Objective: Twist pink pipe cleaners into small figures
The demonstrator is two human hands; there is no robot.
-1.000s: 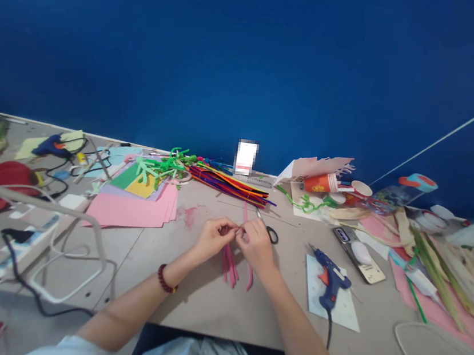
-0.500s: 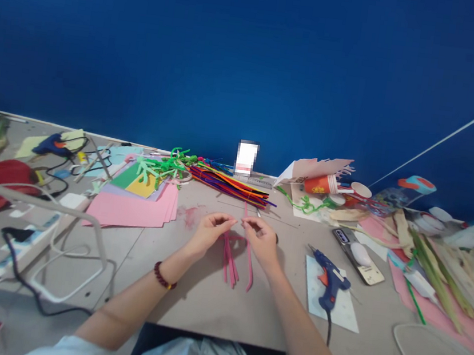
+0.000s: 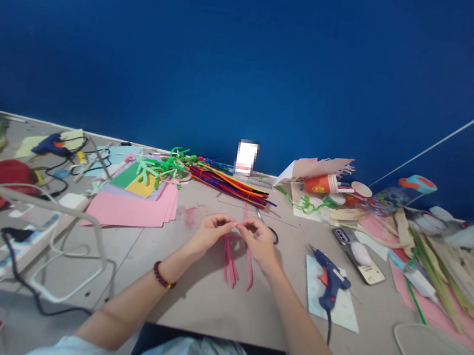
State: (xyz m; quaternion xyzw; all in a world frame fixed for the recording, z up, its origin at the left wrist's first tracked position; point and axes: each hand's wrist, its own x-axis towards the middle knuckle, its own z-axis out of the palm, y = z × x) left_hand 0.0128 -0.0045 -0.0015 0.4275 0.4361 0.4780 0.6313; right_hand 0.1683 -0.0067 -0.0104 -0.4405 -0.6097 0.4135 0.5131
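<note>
Both hands meet fingertip to fingertip above the middle of the table. My left hand is closed in a pinch, and my right hand pinches from the other side. A pink pipe cleaner shows just below the fingertips, mostly covered by them. Under the hands a small bunch of pink pipe cleaners fans out on the table. Another long pink strand runs beneath my right hand, its far part visible beyond the fingers. Scissors with a black handle lie partly hidden beside my right hand.
Colourful pipe cleaners lie in a bundle beyond my hands. Pink paper sheets and green pipe cleaner shapes are at left, near a power strip. At right are a blue glue gun, a phone and paper cups.
My right hand has moved slightly left, so its fingertips now meet those of my left hand. More of the black scissors handle shows. The pink bunch lies unchanged.
</note>
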